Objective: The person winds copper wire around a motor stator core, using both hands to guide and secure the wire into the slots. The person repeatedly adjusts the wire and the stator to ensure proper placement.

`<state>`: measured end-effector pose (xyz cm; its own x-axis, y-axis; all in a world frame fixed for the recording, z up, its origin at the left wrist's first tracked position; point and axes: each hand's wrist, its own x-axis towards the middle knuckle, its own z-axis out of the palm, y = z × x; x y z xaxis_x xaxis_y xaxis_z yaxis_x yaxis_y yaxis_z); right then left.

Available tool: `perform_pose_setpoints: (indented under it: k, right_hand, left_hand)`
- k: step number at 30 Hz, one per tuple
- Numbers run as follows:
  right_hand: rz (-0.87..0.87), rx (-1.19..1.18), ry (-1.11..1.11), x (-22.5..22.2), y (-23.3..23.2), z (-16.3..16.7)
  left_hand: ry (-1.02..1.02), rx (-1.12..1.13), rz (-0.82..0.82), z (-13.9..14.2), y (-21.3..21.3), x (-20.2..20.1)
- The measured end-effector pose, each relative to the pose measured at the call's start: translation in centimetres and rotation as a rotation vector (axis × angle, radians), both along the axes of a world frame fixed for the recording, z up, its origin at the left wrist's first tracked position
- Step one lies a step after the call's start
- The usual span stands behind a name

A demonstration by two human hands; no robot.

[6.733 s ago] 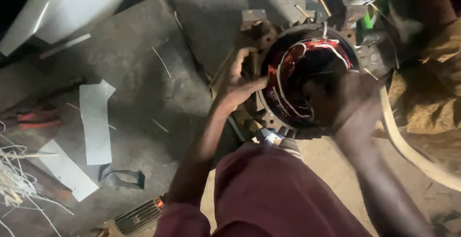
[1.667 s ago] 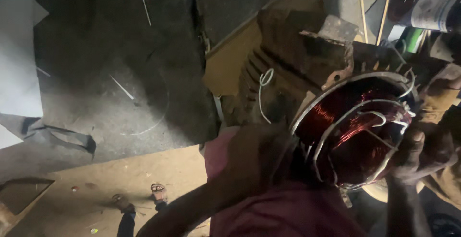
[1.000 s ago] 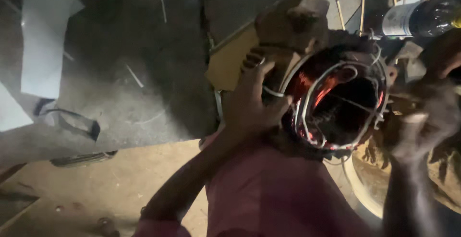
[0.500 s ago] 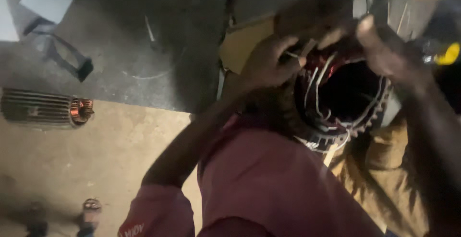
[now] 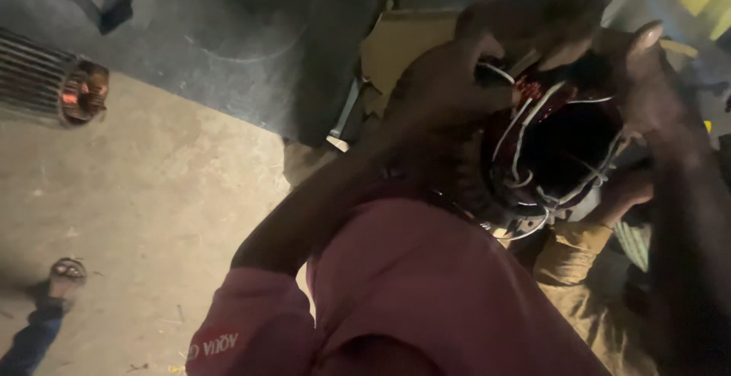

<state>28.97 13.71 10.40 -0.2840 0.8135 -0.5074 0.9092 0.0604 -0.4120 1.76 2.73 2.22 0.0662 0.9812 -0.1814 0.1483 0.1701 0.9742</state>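
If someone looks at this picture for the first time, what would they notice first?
The round motor shell with copper coils and white ties, upper right. The left hand grips its rim and the right hand rests on the far side. A ribbed metal cylinder lies on the floor, far left.

1 head camera looks steeply down, close over the stator point(image 5: 560, 155) and floor point(image 5: 152, 216).

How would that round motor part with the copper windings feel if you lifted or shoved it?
Probably heavy: the motor stator looks like a thick metal ring packed with copper coils. Likely stiff, though the white wires across it look bendable. Being round, it might roll; both hands steady it.
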Motion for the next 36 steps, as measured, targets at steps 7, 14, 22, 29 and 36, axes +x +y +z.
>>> perform_pose_setpoints:
  k: [7, 14, 22, 29, 36]
  right_hand:
    - [0.392, 0.083, 0.073, -3.0, -1.5, 1.9]
    - [0.781, 0.289, 0.262, -6.6, -3.0, 3.6]
    - [0.804, 0.555, 0.191, -5.5, -4.1, 2.0]
    - [0.638, 0.243, -0.847, 0.3, -7.7, -0.4]
    - [1.061, 0.822, -0.575, -2.5, -7.8, 1.2]
  left_hand:
    - [0.009, 0.113, 0.030, -2.6, 1.2, 1.8]
    - [0.062, -0.005, -0.078, -4.0, 1.9, 1.7]
    - [0.067, -0.001, -0.093, -3.4, 2.4, 1.3]
    - [0.125, -0.012, -0.097, -4.2, 3.2, 1.8]
    - [0.125, 0.083, -0.105, -5.6, 3.9, 2.2]
